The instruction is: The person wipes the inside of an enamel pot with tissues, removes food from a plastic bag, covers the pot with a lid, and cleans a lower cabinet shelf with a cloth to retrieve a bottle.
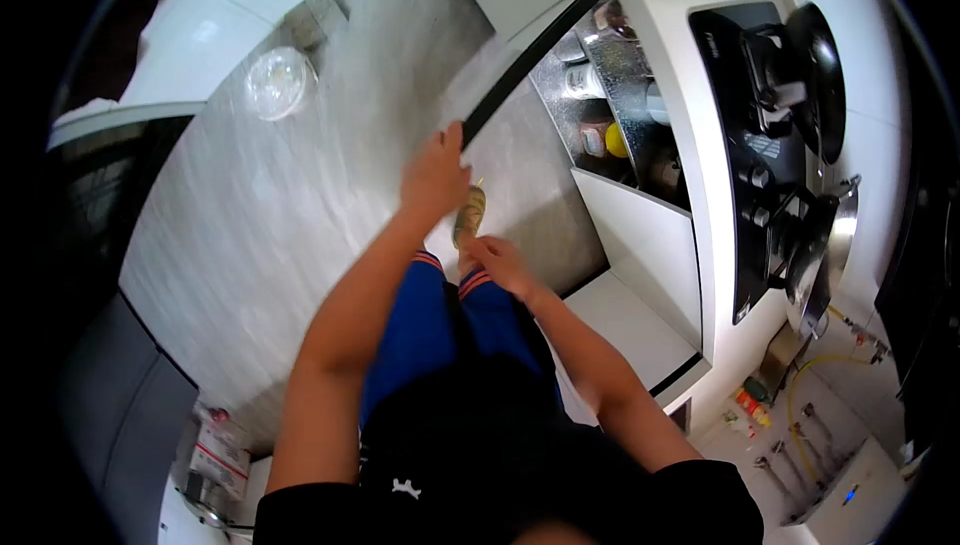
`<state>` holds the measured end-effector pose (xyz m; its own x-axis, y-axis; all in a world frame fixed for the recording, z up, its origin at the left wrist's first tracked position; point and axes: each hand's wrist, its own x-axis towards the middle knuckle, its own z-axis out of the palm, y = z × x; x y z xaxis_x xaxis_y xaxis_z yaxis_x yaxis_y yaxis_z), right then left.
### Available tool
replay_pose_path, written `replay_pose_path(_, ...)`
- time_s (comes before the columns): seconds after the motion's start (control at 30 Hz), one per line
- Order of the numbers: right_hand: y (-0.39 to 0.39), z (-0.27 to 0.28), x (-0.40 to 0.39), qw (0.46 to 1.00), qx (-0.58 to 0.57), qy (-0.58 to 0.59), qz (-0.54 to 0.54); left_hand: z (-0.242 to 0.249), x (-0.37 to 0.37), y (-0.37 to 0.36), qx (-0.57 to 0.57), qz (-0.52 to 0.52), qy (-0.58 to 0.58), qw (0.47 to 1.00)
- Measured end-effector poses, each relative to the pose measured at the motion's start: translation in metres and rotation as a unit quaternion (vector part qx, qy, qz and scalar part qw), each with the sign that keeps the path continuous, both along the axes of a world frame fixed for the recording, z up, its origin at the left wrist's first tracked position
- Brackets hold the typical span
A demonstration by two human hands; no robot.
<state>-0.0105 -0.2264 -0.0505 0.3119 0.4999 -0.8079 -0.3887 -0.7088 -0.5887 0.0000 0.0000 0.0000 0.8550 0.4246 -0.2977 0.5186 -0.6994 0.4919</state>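
Observation:
My left hand (437, 175) is closed around the end of the dark edge of a cabinet door (535, 63), which stands swung out from the lower cabinet. My right hand (503, 265) hangs over my right knee with its fingers loosely bent, and no object shows in it. To the right, the open cabinet has dark speckled shelves (612, 65). On them are a white container (583, 81), a jar with a brownish look (593, 140) and a round yellow thing (616, 141). A second white door (640, 245) stands open lower down.
Above the cabinet, a black gas stove (735, 145) carries a dark pan (822, 85) and another pan (808, 255). A clear round plastic container (281, 83) lies on the grey floor (350, 155). Bottles and a yellow hose (795, 395) are at the lower right.

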Motion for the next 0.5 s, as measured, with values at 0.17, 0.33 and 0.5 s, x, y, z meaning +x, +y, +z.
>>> replay_pose_path(0.17, -0.058, -0.085, 0.078, 0.979, -0.095, -0.017, -0.180, -0.023, 0.005, 0.056, -0.012, -0.022, 0.012, 1.000)
replay_pose_path(0.33, -0.071, -0.156, 0.189, 0.957, -0.182, -0.092, -0.206, -0.031, 0.009, 0.100, 0.092, -0.045, -0.104, 0.989)
replay_pose_path(0.5, -0.150, -0.244, 0.318, 0.815, -0.250, -0.470, -0.228, -0.041, 0.013, 0.122, 0.164, -0.095, -0.144, 0.971)
